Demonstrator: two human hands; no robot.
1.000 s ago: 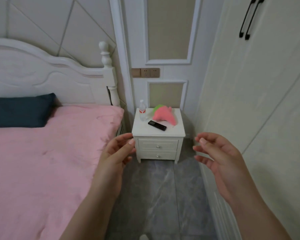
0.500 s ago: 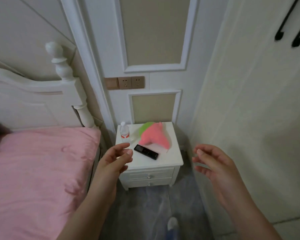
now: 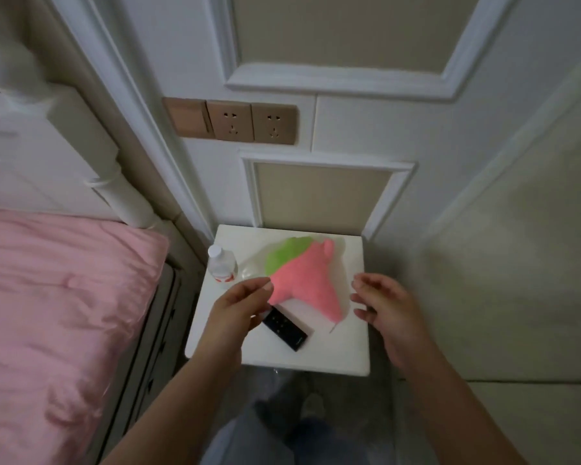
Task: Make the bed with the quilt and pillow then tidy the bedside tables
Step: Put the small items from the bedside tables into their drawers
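Note:
A white bedside table (image 3: 353,350) stands against the wall beside the bed. On it lie a pink and green plush toy (image 3: 302,280), a black remote (image 3: 287,330) and a small clear bottle (image 3: 220,265) with a white cap. My left hand (image 3: 239,310) hovers open over the table's left half, fingertips close to the toy's pink edge and partly covering the remote. My right hand (image 3: 386,308) is open just right of the toy, holding nothing. The pink quilt (image 3: 57,313) covers the bed on the left.
The white headboard post (image 3: 114,182) rises at the bed's corner. A wall panel carries brown sockets (image 3: 235,120) above the table. A pale wardrobe side (image 3: 517,263) closes in on the right. My legs and grey floor show below the table.
I have come closer to the bedside table and look down on it. Both hands have moved forward over the tabletop, either side of the plush toy.

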